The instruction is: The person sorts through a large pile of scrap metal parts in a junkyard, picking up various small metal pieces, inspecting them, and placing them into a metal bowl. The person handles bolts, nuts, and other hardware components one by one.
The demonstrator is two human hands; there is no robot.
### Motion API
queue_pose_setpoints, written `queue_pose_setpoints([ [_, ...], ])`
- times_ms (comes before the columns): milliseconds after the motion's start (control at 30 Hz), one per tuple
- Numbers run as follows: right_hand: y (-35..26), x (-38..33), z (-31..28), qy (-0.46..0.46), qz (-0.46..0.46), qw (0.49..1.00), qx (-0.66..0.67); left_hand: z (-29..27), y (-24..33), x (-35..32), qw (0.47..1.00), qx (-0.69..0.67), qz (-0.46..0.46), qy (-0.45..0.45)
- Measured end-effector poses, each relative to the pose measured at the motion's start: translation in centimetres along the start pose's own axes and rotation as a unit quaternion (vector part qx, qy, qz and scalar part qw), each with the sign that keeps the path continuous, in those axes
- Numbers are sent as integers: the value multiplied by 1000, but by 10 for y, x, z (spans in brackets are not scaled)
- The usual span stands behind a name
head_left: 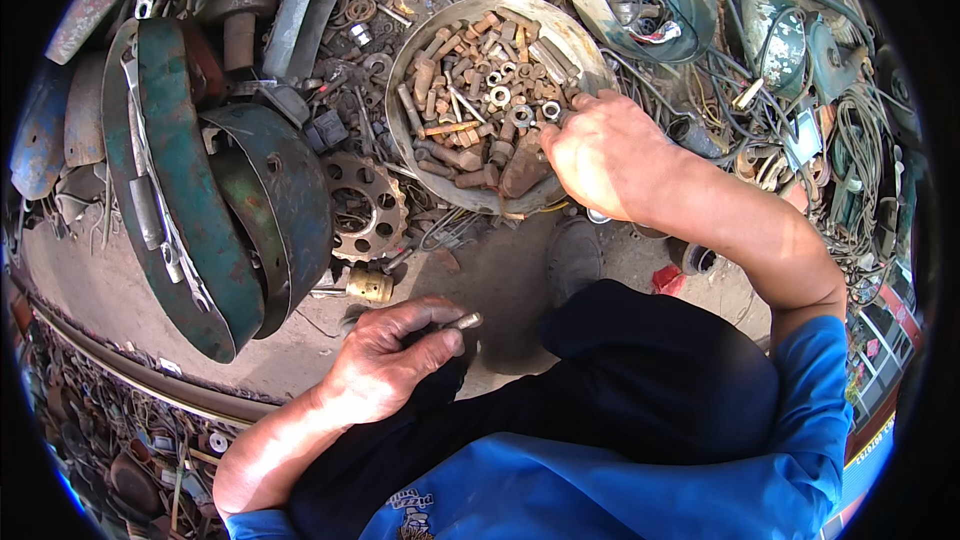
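Observation:
Above my lap, my left hand (383,352) pinches a short bolt (466,321) between thumb and fingers, its end sticking out to the right. My right hand (608,152) reaches over the right rim of a round, worn tub (405,65). Its fingers curl down among the contents beside a metal nut (551,110); the fingertips are partly hidden, so I cannot make out what they grip. Rusty bolts (470,70) and several nuts fill the tub, some brown with rust, some shinier.
Left of the tub stand curved green metal housings (190,190) with a wrench (180,250) on top. A holed sprocket (365,205) and a brass fitting (370,285) lie near my left hand. Another tub (590,0) stands behind; tangled cables (855,155) spread at right.

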State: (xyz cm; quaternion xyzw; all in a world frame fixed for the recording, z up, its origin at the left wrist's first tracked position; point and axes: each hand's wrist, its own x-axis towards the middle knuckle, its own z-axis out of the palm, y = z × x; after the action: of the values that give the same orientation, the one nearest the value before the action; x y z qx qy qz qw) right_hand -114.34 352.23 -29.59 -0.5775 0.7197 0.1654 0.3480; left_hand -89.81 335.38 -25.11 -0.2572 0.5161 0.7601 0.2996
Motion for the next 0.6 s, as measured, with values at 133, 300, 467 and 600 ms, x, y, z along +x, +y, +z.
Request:
queue_pose_setpoints([
  [133, -3, 22, 7, 37, 12, 999, 2, 1, -1, 0, 1000, -22, 3, 1],
  [300, -12, 43, 22, 87, 1, 994, 61, 3, -4, 0, 1000, -2, -1, 0],
  [467, -11, 18, 11, -37, -12, 997, 67, -2, -4, -3, 1000, -8, 6, 17],
  [600, -4, 28, -1, -32, 1, 999, 30, -1, -5, -1, 999, 9, -26, 23],
])
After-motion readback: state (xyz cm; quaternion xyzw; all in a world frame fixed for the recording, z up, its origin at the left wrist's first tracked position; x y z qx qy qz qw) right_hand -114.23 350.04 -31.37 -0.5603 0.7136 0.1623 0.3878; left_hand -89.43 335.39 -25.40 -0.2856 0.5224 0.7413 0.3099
